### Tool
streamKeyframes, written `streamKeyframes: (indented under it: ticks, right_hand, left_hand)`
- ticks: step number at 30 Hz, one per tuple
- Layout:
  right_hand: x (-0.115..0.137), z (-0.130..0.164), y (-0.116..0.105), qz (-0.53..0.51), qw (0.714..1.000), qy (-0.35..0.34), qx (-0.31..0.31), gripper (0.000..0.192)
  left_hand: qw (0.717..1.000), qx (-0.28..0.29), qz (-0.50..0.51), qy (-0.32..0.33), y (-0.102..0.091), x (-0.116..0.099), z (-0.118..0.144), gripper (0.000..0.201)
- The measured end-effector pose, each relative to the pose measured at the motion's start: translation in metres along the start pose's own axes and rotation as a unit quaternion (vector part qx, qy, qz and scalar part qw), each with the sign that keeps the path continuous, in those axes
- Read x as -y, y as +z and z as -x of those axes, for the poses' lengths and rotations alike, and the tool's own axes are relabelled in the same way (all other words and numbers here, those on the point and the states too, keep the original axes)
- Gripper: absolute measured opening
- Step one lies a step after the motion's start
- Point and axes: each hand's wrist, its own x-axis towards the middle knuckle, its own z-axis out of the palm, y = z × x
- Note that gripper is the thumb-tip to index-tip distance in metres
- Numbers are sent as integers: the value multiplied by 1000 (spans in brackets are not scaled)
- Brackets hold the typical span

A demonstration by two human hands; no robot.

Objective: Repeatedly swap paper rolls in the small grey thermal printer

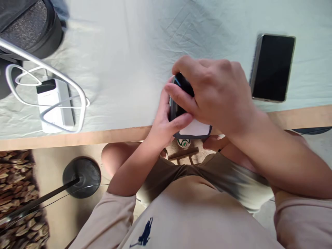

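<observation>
Near the table's front edge, both hands are on a dark object [195, 128] with a pale panel at its near end; its kind is not clear. My left hand [168, 121] wraps round its left side, thumb lying across the near part. From above, my right hand [215, 88] curls over a glossy black part [181, 108], with thumb and index finger on its left side. The right palm and knuckles hide much of it. To the right of my right hand lies a phone [273, 68] in a clear case, its screen dark.
A pale cloth [124, 69] covers the table, whose wooden edge [124, 134] runs in front of me. At left are a white power bank [55, 116] with a looped white cable [83, 103] and a round black case [49, 41]. Below stands a round black base [88, 176] with a pole.
</observation>
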Motion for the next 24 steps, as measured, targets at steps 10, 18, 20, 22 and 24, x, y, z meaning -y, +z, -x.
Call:
streamKeyframes:
  ticks: [10,18,20,22,24]
  right_hand:
    - [-28,13,-17,-74,990,-84,-84,45]
    - [-66,33,-14,-117,973,-190,-53,59]
    - [-68,35,-16,-89,975,-182,-89,57]
    - [-66,35,-18,-75,978,-168,-97,58]
    - [-61,33,-21,-62,983,-145,-98,56]
  left_hand:
    - [990,-120,63,-48,14,-8,-5,35]
    - [986,-134,65,-71,18,-13,-9,34]
    - [986,-134,60,-73,19,-14,-10,38]
    - [987,-132,55,-68,19,-13,-11,38]
    - [989,-123,52,-60,17,-9,-12,34]
